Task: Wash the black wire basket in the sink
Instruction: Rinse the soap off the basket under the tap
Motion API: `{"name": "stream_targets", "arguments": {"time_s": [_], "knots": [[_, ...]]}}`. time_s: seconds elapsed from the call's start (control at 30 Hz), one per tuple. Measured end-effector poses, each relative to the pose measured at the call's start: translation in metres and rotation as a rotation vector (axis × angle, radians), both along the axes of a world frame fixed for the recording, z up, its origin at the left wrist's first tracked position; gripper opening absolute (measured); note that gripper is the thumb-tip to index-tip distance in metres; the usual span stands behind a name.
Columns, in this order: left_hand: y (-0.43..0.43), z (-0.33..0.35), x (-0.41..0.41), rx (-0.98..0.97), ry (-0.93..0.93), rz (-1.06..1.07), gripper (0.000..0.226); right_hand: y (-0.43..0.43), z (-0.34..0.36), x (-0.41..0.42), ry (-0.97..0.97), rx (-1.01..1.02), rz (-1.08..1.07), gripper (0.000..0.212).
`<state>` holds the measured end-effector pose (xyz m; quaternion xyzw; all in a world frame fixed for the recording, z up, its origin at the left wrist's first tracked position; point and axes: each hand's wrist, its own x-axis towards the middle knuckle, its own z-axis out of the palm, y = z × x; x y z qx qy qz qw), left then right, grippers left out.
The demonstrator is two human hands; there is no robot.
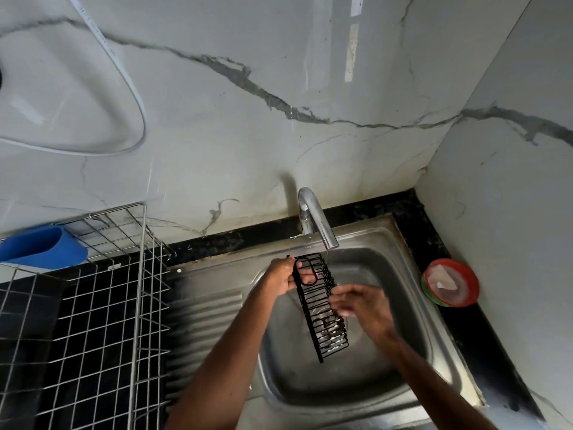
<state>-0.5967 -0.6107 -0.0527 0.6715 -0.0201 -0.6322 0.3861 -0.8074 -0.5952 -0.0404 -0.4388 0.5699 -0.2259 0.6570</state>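
Holding the black wire basket (321, 308) above the basin of the steel sink (341, 386), long and narrow, tilted, with its top end toward 11 o'clock just under the spout of the faucet (313, 218) and its bottom end toward 5 o'clock. Gripping that top end with the left hand (280, 276) — fingers curled round the rim wires. Reaching in from 4 o'clock with the right hand (364, 305), blurred, fingers loosely spread and laid against the basket's right side about midway down; not closed round any wire, as far as the blur allows.

At 9 o'clock of the basin, past the ribbed drainboard, a steel dish rack (138, 305) with a blue holder (43, 248) hung at its back corner. At 3 o'clock, on the black counter edge, a round red and green dish (449, 282) — something white inside. Up at 10 o'clock on the marbled wall, a looped white hose (143, 119).
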Motion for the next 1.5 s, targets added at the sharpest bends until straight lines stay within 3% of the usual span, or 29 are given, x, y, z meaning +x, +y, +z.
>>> {"name": "stream_targets", "arguments": {"time_s": [0.07, 0.13, 0.17, 0.23, 0.3, 0.4, 0.53, 0.6, 0.63, 0.77, 0.83, 0.9, 1.03, 1.3, 1.5], "knots": [[0.004, -0.002, -0.004, 0.001, -0.007, 0.03, 0.035, -0.005, 0.003, 0.003, 0.192, -0.321, 0.074, 0.017], [0.005, -0.003, -0.012, 0.002, -0.023, 0.05, 0.035, -0.01, 0.003, 0.015, 0.322, -0.595, 0.34, 0.039], [0.004, -0.002, -0.015, -0.001, -0.044, 0.052, 0.035, -0.014, 0.002, 0.023, 0.328, -0.625, 0.5, 0.052], [0.006, -0.001, -0.017, -0.027, -0.061, 0.061, 0.031, -0.02, -0.004, 0.043, 0.321, -0.622, 0.759, 0.057], [0.008, 0.0, -0.016, -0.061, -0.033, 0.056, 0.03, -0.029, -0.009, 0.06, 0.417, -0.683, 0.87, 0.06], [0.008, 0.004, -0.01, -0.047, -0.125, 0.071, 0.027, -0.057, -0.023, 0.07, 0.454, -0.615, 0.895, 0.063], [0.012, 0.003, -0.005, -0.086, -0.134, 0.157, 0.036, -0.091, -0.093, 0.052, 0.125, -0.315, 0.763, 0.066], [0.012, -0.002, -0.006, -0.138, -0.127, 0.201, 0.042, -0.079, -0.081, 0.047, -0.097, -0.139, 0.666, 0.054], [0.011, -0.004, -0.005, -0.158, -0.131, 0.21, 0.044, -0.073, -0.071, 0.047, -0.11, -0.098, 0.581, 0.05], [0.006, -0.014, -0.012, -0.232, -0.196, 0.173, 0.043, -0.053, -0.053, 0.028, -0.126, -0.088, 0.383, 0.071], [0.005, -0.014, -0.019, -0.262, -0.232, 0.14, 0.043, -0.049, -0.042, 0.021, -0.1, -0.116, 0.316, 0.056], [0.002, -0.01, -0.027, -0.289, -0.241, 0.147, 0.043, -0.046, -0.035, 0.017, -0.102, -0.145, 0.267, 0.064], [-0.003, -0.006, -0.039, -0.272, -0.297, 0.171, 0.042, -0.043, -0.013, 0.019, -0.026, -0.215, 0.313, 0.045], [0.013, -0.013, -0.04, -0.238, -0.377, 0.14, 0.057, -0.002, -0.022, 0.002, 0.04, -0.423, 0.43, 0.07], [0.023, -0.015, -0.039, -0.212, -0.343, 0.143, 0.056, -0.01, -0.027, 0.01, 0.101, -0.402, 0.456, 0.073]]}}
